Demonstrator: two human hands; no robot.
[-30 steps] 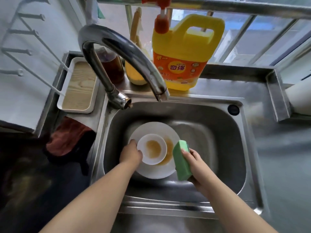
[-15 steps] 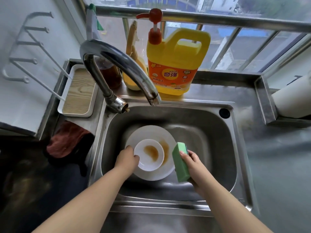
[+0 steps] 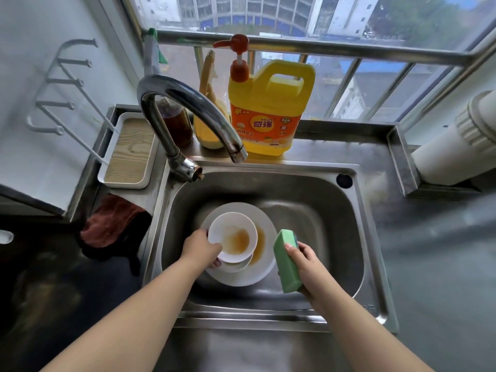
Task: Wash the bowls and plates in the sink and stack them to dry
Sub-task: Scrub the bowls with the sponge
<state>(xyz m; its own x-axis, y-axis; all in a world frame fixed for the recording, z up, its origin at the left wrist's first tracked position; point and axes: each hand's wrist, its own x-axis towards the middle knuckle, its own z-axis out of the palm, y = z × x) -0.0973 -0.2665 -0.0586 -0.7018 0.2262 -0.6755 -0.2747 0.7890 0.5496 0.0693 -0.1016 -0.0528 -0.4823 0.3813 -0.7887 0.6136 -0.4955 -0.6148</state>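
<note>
Your left hand is gripping the small white bowl at its near-left rim, thumb over the lip and fingertips curled beneath, tilting it up off the white plate lying flat in the bottom of the steel sink. A second shallow dish seems to be sitting under the bowl, though the edge is hard to read. Brown sauce residue is pooling in the bowl's centre and on the plate just to its right.

Your right hand is clasping the green sponge upright, its long axis running roughly toward and away from you, its broad face turning left toward the bowl. The sponge is sitting just right of the bowl, over the plate's right edge, not touching either. So the bowl's open, stained face is lying directly left of the sponge; the right hand is the nearer one for scrubbing. The faucet spout is standing above and behind, with no water visible.
</note>
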